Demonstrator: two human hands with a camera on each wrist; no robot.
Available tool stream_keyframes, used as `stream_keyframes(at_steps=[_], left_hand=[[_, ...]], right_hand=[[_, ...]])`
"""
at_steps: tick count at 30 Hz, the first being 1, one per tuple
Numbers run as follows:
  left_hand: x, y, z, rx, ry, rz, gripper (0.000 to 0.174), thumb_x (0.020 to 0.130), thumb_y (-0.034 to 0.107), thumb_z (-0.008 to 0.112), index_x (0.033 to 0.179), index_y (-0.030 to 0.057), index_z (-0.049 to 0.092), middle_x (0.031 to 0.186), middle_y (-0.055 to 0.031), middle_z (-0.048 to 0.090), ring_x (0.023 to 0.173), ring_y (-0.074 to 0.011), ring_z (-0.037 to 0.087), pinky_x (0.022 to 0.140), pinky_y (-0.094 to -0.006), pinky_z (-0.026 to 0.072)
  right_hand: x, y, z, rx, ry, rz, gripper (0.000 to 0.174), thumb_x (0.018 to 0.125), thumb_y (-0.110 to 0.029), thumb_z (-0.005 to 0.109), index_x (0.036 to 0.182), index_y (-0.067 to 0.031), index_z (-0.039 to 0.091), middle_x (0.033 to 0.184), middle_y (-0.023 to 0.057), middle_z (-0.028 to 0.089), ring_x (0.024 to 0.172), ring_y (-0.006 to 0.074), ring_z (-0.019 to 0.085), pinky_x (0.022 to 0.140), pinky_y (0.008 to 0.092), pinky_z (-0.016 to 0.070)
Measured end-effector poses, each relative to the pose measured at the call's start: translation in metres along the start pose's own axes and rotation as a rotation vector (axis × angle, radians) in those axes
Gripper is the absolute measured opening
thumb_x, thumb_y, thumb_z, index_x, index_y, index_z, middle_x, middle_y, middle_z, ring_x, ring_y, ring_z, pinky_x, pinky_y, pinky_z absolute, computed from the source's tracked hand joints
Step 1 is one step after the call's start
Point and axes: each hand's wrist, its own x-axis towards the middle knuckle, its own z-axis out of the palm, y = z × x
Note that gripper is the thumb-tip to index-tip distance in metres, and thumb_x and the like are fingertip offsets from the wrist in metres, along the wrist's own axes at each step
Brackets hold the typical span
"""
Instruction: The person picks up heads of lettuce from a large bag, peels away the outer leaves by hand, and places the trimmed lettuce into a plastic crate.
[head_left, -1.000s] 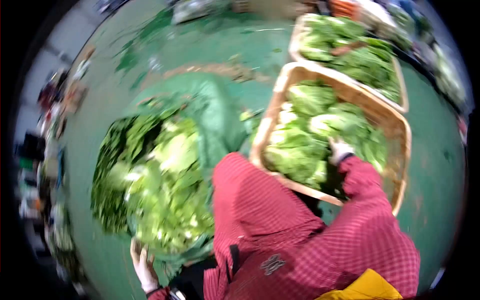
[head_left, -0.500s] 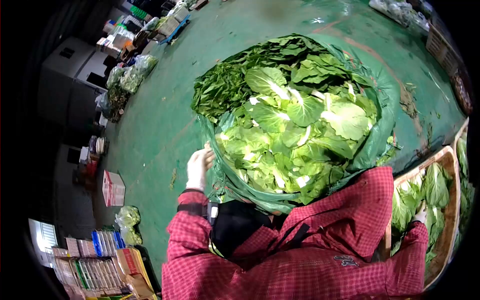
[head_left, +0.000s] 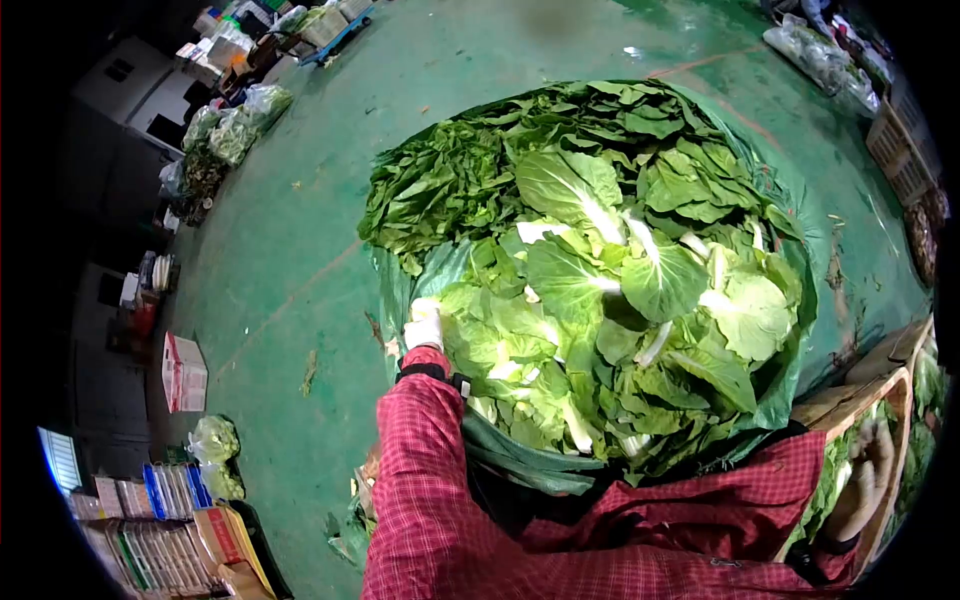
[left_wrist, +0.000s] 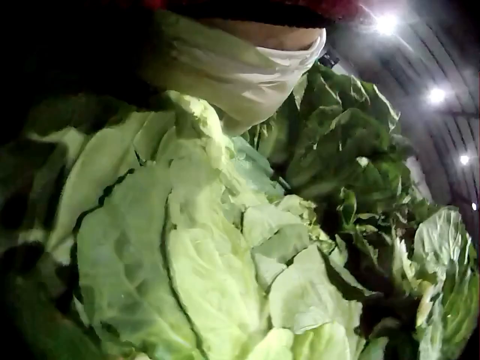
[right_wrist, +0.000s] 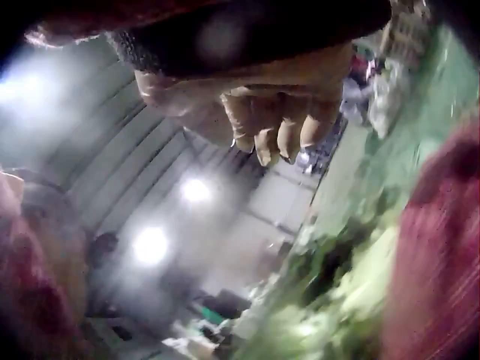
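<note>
My left hand (head_left: pixel 424 325), in a white glove, is at the left side of a green sack (head_left: pixel 785 385) heaped with leafy greens (head_left: pixel 580 290). In the left wrist view, the glove (left_wrist: pixel 247 71) overlaps a pale green leaf (left_wrist: pixel 199 247) right below it. Its fingertips are hidden, and I cannot tell whether it grips anything. My right hand (head_left: pixel 868 480), also gloved, hovers over a crate (head_left: pixel 900 395) holding more greens. In the right wrist view its fingers (right_wrist: pixel 289 139) are loosely bent, with nothing seen between them.
Stacked crates and cartons (head_left: pixel 165 535) stand at lower left, near a white and red box (head_left: pixel 185 372). Bagged vegetables (head_left: pixel 235 130) lie at upper left. Another crate (head_left: pixel 905 150) sits at the right edge. Loose scraps (head_left: pixel 310 370) lie on the green floor (head_left: pixel 300 230).
The head view has swung from the crates toward the sack. My left hand has moved from beside the sack onto its left edge. My right hand has lifted from among the crate's greens.
</note>
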Motion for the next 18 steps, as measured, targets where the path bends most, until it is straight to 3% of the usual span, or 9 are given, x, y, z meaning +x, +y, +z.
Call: stream_keyframes(at_steps=[1,3,6,9,10,13,17,18], left_hand=[[-0.015,0.01,-0.014,-0.015,-0.022,0.038,0.072,0.071,0.047,0.076,0.104,-0.0149,0.06,0.101,-0.0291,0.067,0.094,-0.0383,0.067,0.082,-0.0404,0.0526],[-0.022,0.019,-0.019,-0.161,0.008,0.008,0.069,0.069,0.047,0.079,0.097,-0.0146,0.063,0.096,-0.0274,0.068,0.088,-0.0366,0.068,0.08,-0.0396,0.053],[-0.028,0.024,-0.018,-0.421,0.108,-0.2,0.057,0.064,0.035,0.087,0.093,-0.0102,0.067,0.089,-0.0208,0.071,0.076,-0.0304,0.068,0.074,-0.0378,0.0535],[-0.04,0.033,-0.019,-0.271,0.084,0.066,0.054,0.063,0.032,0.088,0.092,-0.0083,0.068,0.086,-0.0187,0.071,0.077,-0.029,0.069,0.074,-0.0382,0.0531],[-0.009,0.011,0.011,-0.305,-0.041,-0.01,0.062,0.063,0.034,0.087,0.103,-0.0086,0.065,0.099,-0.0208,0.07,0.086,-0.028,0.067,0.081,-0.0368,0.0519],[-0.027,0.022,-0.019,-0.345,-0.153,0.047,0.067,0.062,0.031,0.088,0.109,-0.0087,0.062,0.104,-0.0203,0.069,0.089,-0.0254,0.066,0.082,-0.0354,0.0514],[-0.04,0.035,-0.042,-0.781,-0.11,0.253,0.059,0.06,0.012,0.089,0.11,-0.0033,0.062,0.104,-0.013,0.067,0.093,-0.0237,0.064,0.088,-0.0332,0.0488],[-0.057,0.043,-0.061,-0.765,-0.147,0.208,0.062,0.061,0.004,0.087,0.116,-0.0004,0.059,0.11,-0.0116,0.065,0.098,-0.0234,0.062,0.093,-0.0339,0.0472]], right_hand=[[0.001,-0.006,0.03,0.003,-0.145,-0.076,0.05,0.092,-0.026,0.056,0.132,0.003,0.049,0.126,0.0161,0.057,0.114,0.026,0.055,0.096,0.036,0.0418],[0.005,-0.005,0.073,0.131,-0.354,-0.126,0.048,0.091,-0.024,0.057,0.131,0.0026,0.05,0.126,0.0177,0.057,0.117,0.0295,0.055,0.1,0.0406,0.041],[0.01,0.023,0.113,0.106,-0.354,0.13,0.039,0.092,-0.014,0.058,0.128,0.0013,0.052,0.126,0.0169,0.057,0.115,0.0281,0.057,0.102,0.0405,0.0426],[0.02,0.023,0.131,0.165,-0.355,0.102,0.037,0.089,-0.003,0.058,0.125,0.0002,0.054,0.123,0.013,0.06,0.113,0.0244,0.059,0.103,0.0376,0.0418],[0.02,0.022,0.13,0.137,-0.385,0.121,0.036,0.089,-0.003,0.058,0.125,0.0002,0.055,0.123,0.0131,0.06,0.113,0.0241,0.058,0.103,0.0374,0.0418],[0.021,0.026,0.126,0.081,-0.422,0.15,0.036,0.088,-0.002,0.057,0.124,0.0004,0.055,0.122,0.0133,0.06,0.114,0.0237,0.058,0.103,0.0375,0.0414],[0.018,0.028,0.132,0.124,-0.407,0.143,0.036,0.088,-0.003,0.057,0.124,0.0011,0.056,0.121,0.0135,0.061,0.111,0.0234,0.059,0.102,0.037,0.0416],[0.02,0.025,0.131,0.046,-0.446,0.129,0.037,0.088,-0.003,0.057,0.125,0.0009,0.056,0.121,0.0137,0.061,0.112,0.0237,0.058,0.102,0.0369,0.0413]])
